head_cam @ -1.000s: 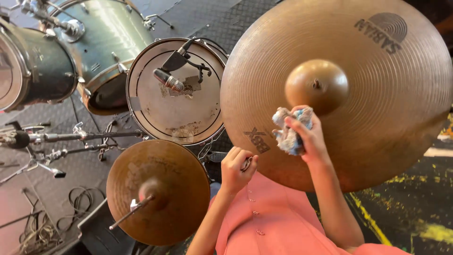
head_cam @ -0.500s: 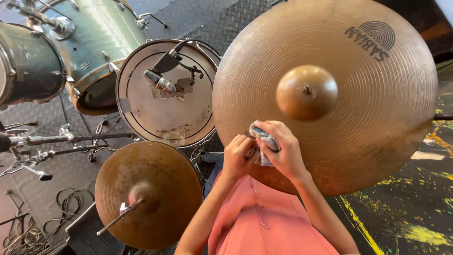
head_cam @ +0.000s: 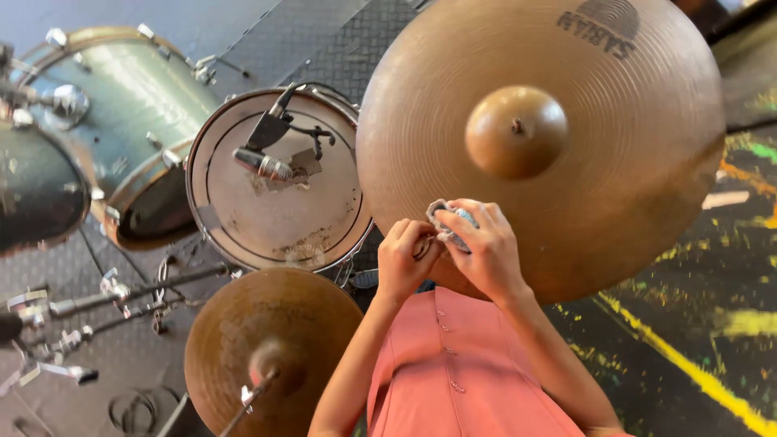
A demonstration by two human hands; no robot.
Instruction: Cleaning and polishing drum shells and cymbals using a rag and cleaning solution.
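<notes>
Cloth (head_cam: 450, 222) under right hand (head_cam: 486, 255) (bunched), left hand (head_cam: 407, 260) touching, on cymbal (head_cam: 615, 154).

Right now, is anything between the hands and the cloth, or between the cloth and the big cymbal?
Nothing visible. The right hand has the crumpled cloth in its grip, the left hand touches it from beside, and the cloth lies against the near part of the large cymbal, below its dome.

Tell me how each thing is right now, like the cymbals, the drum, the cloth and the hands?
Big cymbal: tilted, hands at its near edge.
Cloth: crumpled, held against the big cymbal.
Right hand: gripping the cloth.
Left hand: curled at the cymbal's edge, touching the cloth.
Small cymbal: flat on its stand, untouched.
Drum: scuffed, microphone over it.
</notes>
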